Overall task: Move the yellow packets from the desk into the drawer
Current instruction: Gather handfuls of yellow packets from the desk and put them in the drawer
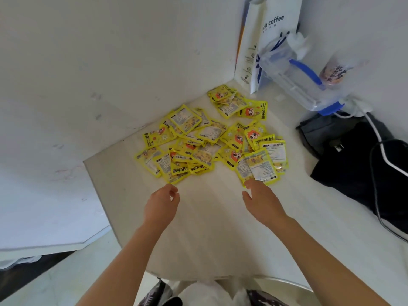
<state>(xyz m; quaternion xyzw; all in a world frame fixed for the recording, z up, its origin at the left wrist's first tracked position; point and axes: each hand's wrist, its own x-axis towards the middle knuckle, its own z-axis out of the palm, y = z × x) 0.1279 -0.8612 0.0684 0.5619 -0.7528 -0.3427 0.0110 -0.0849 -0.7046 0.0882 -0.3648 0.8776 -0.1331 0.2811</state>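
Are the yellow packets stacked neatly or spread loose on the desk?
Spread loose. The yellow printed packets lie scattered and overlapping, some face up, some face down, on the white desk; none is in a hand yet.

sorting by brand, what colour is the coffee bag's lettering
Dark navy on the white coffee bag, best seen in the head view.

Your right hand's fingertips (250, 181) slip under a yellow packet (261, 166) — possibly gripping it (hidden) — and the paper bag (271, 29) is cropped.
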